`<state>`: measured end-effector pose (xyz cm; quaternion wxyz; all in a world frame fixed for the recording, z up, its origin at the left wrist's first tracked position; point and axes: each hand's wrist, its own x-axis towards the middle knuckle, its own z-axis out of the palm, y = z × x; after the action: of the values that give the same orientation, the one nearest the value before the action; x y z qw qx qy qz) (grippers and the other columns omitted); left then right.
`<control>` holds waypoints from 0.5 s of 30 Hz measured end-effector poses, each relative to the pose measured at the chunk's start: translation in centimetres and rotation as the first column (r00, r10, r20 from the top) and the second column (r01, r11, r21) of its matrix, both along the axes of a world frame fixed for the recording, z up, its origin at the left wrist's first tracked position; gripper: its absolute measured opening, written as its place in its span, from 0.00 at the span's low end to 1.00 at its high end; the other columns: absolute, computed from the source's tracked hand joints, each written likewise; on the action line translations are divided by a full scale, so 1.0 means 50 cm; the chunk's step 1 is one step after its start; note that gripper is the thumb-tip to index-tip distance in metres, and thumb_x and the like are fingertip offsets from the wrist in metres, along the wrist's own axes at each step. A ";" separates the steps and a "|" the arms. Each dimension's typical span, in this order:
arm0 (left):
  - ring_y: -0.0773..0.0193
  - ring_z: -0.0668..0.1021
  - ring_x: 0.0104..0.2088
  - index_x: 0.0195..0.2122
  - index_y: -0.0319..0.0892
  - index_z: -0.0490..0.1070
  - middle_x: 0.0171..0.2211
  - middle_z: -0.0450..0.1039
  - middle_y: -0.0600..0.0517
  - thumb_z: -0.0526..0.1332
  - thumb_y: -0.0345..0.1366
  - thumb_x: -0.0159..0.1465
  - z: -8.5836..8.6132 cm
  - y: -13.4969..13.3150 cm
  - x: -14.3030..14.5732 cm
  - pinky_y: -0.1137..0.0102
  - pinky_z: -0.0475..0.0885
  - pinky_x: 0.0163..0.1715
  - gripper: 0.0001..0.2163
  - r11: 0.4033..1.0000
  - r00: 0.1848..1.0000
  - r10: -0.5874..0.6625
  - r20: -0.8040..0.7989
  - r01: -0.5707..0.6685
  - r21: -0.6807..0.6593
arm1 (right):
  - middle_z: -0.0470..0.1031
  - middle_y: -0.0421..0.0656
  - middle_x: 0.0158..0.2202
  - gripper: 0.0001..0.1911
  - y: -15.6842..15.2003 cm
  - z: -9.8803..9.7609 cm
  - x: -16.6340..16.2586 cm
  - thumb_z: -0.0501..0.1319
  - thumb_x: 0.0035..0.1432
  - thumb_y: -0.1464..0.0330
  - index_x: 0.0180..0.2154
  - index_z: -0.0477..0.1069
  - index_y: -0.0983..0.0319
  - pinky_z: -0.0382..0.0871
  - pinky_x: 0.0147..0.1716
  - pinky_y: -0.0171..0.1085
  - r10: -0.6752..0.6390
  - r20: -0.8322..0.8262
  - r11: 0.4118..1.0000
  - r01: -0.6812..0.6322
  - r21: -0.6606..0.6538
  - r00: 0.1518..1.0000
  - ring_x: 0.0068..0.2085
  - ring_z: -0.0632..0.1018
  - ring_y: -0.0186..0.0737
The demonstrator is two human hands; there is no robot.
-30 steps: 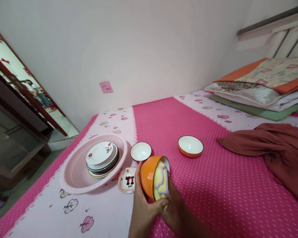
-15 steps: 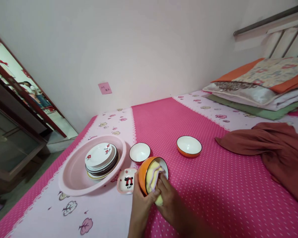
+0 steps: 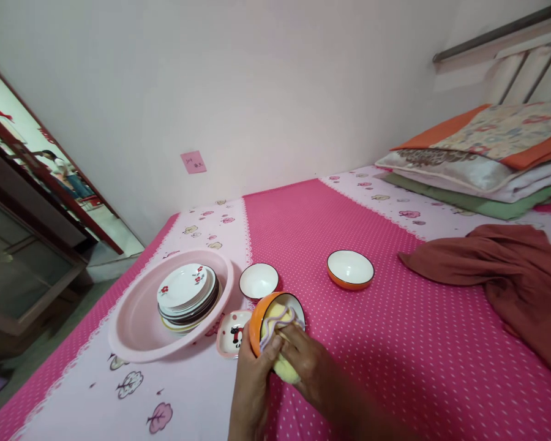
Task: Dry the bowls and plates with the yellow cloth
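An orange bowl (image 3: 259, 316) with a white inside is tilted in my left hand (image 3: 252, 367), whose fingers wrap its near left side. My right hand (image 3: 305, 361) is closed on a yellow cloth (image 3: 284, 369) with a pale purple edge and presses it inside the bowl. Just behind stands a smaller white-lined bowl (image 3: 259, 281). A square cat-print dish (image 3: 226, 344) lies to the left, partly hidden by my left hand. Farther right rests another orange bowl (image 3: 350, 269), upright and untouched.
A pink basin (image 3: 127, 331) on the left holds a stack of plates (image 3: 182, 286). A reddish-brown garment (image 3: 496, 269) lies at the right, with folded bedding (image 3: 487, 159) behind it. The wall (image 3: 303, 92) closes off the back. Another person (image 3: 63, 171) shows through the doorway.
Both hands have shifted slightly left with the bowl, covering more of the cat-print dish. The cloth has moved inside the bowl, and more of it now hangs below the rim.
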<state>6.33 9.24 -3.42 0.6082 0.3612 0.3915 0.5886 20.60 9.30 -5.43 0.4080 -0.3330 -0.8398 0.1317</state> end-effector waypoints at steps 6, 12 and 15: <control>0.42 0.71 0.67 0.73 0.50 0.55 0.67 0.70 0.40 0.77 0.44 0.56 -0.007 -0.007 0.030 0.53 0.65 0.67 0.47 0.996 0.998 0.012 0.067 -0.018 0.088 | 0.73 0.52 0.56 0.32 0.004 0.015 -0.004 0.56 0.61 0.81 0.65 0.63 0.59 0.75 0.62 0.53 -0.052 -0.207 0.998 0.048 -0.028 0.977 0.60 0.76 0.53; 0.42 0.73 0.65 0.70 0.48 0.61 0.66 0.72 0.40 0.73 0.51 0.60 0.007 -0.008 0.053 0.54 0.68 0.64 0.40 0.990 0.984 0.135 -0.119 -0.130 0.052 | 0.69 0.55 0.62 0.34 -0.007 0.013 -0.015 0.55 0.64 0.79 0.69 0.57 0.59 0.70 0.66 0.52 -0.121 -0.275 0.991 0.130 0.014 0.954 0.69 0.69 0.54; 0.43 0.76 0.63 0.66 0.45 0.65 0.63 0.74 0.40 0.74 0.51 0.59 0.020 -0.006 0.034 0.54 0.69 0.63 0.37 0.994 0.945 0.113 -0.307 -0.105 0.040 | 0.69 0.57 0.63 0.36 -0.010 0.001 -0.015 0.57 0.59 0.80 0.68 0.58 0.62 0.68 0.67 0.55 -0.083 -0.245 0.996 0.090 0.015 0.966 0.69 0.69 0.57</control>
<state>8.02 8.93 -2.44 0.5017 0.4337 0.4943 0.5620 19.87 8.78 -5.38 0.5178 -0.3453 -0.7696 0.1429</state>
